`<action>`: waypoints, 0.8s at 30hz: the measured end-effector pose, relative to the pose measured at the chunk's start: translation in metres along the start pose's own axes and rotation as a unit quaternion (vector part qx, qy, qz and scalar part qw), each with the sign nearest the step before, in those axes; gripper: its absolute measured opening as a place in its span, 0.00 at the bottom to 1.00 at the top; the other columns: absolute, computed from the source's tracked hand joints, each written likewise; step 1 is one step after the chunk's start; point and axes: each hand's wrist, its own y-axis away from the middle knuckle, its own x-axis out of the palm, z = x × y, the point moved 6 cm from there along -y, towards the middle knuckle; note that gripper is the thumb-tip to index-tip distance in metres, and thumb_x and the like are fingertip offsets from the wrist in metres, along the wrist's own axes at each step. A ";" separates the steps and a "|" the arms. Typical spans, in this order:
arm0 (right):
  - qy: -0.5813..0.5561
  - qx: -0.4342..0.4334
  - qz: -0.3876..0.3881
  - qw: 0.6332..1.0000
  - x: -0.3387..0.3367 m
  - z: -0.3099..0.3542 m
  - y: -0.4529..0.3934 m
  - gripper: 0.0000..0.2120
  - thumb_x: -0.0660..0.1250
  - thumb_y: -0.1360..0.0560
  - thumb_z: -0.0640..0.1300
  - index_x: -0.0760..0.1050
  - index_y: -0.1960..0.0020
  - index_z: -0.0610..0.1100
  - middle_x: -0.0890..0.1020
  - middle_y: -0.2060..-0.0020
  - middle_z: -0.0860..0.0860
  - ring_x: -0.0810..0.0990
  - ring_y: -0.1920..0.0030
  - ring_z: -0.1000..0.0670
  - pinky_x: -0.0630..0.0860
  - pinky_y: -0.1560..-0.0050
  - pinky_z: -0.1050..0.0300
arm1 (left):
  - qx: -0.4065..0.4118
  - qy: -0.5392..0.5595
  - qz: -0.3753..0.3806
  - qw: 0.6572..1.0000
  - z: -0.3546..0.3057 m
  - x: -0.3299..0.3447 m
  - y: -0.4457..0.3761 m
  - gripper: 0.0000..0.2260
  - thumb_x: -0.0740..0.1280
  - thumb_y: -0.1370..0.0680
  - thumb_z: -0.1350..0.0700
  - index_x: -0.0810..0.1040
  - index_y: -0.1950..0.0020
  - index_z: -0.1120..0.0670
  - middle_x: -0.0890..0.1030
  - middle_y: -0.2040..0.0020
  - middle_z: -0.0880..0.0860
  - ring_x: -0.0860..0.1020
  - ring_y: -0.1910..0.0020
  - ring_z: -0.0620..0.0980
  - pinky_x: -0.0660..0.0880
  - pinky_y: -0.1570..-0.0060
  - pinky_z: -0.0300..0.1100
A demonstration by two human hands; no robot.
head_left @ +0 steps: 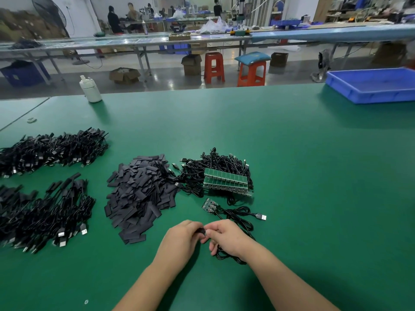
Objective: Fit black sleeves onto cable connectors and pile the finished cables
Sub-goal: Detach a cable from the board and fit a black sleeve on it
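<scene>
Landmark: I took the pile of loose black sleeves (140,196) on the green table (303,176) as my reference.
Left hand: my left hand (182,237) sat just right of and nearer than the sleeve pile, fingers curled, pinching a small black piece (200,231) at the fingertips. Looked like a sleeve, but too covered to say for sure.
Right hand: my right hand (226,237) was touching the left one, on its far side from the pile, fingers curled round a black cable (233,258), thumb pressed to the same black piece.
Held cable: it looped out under the right wrist; the connector end was hidden between the fingertips.
Loose cable: one cable with a small green board (210,205) and a silver plug (263,217) lay right of the pile, just beyond my hands.
Unfinished stock: a tangle of black cables (215,169) with a stack of green boards (226,179) on top, touching the pile's right edge.
Finished piles: two heaps of cables left of the sleeve pile, one nearer (45,214), one farther (54,149), well apart from my hands.
Blue tray (372,86): far right of the pile, at the table's back edge.
White bottle (91,89): beyond the pile, at the back edge, upright.
Background: red stools (214,67) and benches past the table, people blurred.
</scene>
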 end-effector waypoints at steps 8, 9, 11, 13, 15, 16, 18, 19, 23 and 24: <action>-0.010 0.000 0.003 1.000 0.001 0.000 0.000 0.12 0.57 0.16 0.36 0.79 0.43 0.41 0.83 0.51 0.44 0.82 0.65 0.54 0.80 0.61 0.61 | -0.028 0.045 -0.014 0.998 0.002 -0.002 0.002 0.06 0.71 0.24 0.57 0.84 0.49 0.50 0.82 0.56 0.43 0.79 0.56 0.41 0.74 0.52 0.34; -0.016 0.002 0.004 1.000 0.002 0.000 0.000 0.12 0.56 0.16 0.36 0.78 0.42 0.41 0.82 0.51 0.43 0.82 0.64 0.54 0.80 0.61 0.61 | -0.034 0.052 -0.017 0.998 0.002 -0.002 0.002 0.06 0.71 0.24 0.57 0.85 0.49 0.50 0.83 0.56 0.43 0.79 0.57 0.41 0.73 0.52 0.32; -0.024 0.006 0.006 1.000 0.002 0.000 -0.001 0.12 0.56 0.16 0.35 0.78 0.42 0.42 0.82 0.51 0.44 0.83 0.62 0.54 0.80 0.60 0.61 | -0.037 0.055 -0.016 0.998 0.003 -0.001 0.002 0.06 0.72 0.24 0.57 0.85 0.48 0.50 0.83 0.56 0.43 0.79 0.57 0.40 0.72 0.53 0.30; -0.027 0.014 0.008 0.999 0.003 0.000 -0.001 0.13 0.55 0.16 0.34 0.77 0.41 0.42 0.82 0.51 0.46 0.83 0.61 0.54 0.81 0.59 0.61 | -0.035 0.048 -0.011 0.998 0.003 0.000 0.000 0.07 0.72 0.24 0.57 0.84 0.47 0.50 0.83 0.55 0.43 0.79 0.55 0.41 0.71 0.52 0.29; -0.030 0.023 0.010 0.999 0.003 -0.001 -0.001 0.15 0.54 0.16 0.34 0.75 0.35 0.39 0.82 0.51 0.47 0.83 0.60 0.53 0.80 0.59 0.61 | -0.034 0.043 -0.005 0.998 0.004 0.001 -0.002 0.08 0.72 0.24 0.56 0.84 0.46 0.50 0.83 0.54 0.44 0.79 0.54 0.42 0.70 0.51 0.30; -0.030 0.026 0.012 0.999 0.003 -0.002 -0.001 0.16 0.53 0.16 0.33 0.74 0.33 0.37 0.82 0.50 0.47 0.83 0.60 0.53 0.80 0.59 0.62 | -0.035 0.041 -0.003 0.999 0.005 0.002 -0.002 0.08 0.72 0.24 0.56 0.84 0.46 0.50 0.83 0.54 0.44 0.79 0.53 0.42 0.70 0.51 0.29; -0.032 0.024 0.014 0.999 0.004 -0.001 -0.001 0.16 0.53 0.16 0.33 0.73 0.32 0.37 0.82 0.50 0.46 0.83 0.60 0.53 0.80 0.59 0.62 | -0.034 0.041 -0.002 0.999 0.005 0.002 -0.003 0.08 0.72 0.24 0.56 0.84 0.46 0.50 0.83 0.54 0.45 0.79 0.53 0.43 0.69 0.52 0.29; -0.033 0.023 0.014 0.999 0.003 -0.001 -0.001 0.16 0.53 0.16 0.33 0.73 0.32 0.37 0.82 0.50 0.46 0.83 0.61 0.53 0.80 0.60 0.62 | -0.032 0.042 -0.001 0.999 0.005 0.002 -0.004 0.08 0.72 0.24 0.56 0.84 0.45 0.50 0.83 0.54 0.45 0.79 0.54 0.43 0.70 0.52 0.29; -0.037 0.021 0.014 0.999 0.003 -0.001 -0.001 0.16 0.53 0.16 0.32 0.73 0.33 0.36 0.82 0.51 0.46 0.83 0.61 0.53 0.80 0.60 0.62 | -0.016 0.046 0.009 0.999 0.005 0.003 -0.004 0.07 0.72 0.25 0.58 0.84 0.47 0.51 0.82 0.57 0.45 0.78 0.56 0.43 0.71 0.54 0.31; -0.035 0.022 0.015 0.999 0.003 -0.001 -0.001 0.16 0.53 0.16 0.32 0.73 0.33 0.36 0.82 0.51 0.46 0.83 0.62 0.53 0.80 0.60 0.62 | -0.013 0.048 0.011 0.999 0.005 0.002 -0.004 0.07 0.72 0.25 0.58 0.85 0.48 0.51 0.82 0.57 0.45 0.78 0.57 0.43 0.70 0.55 0.30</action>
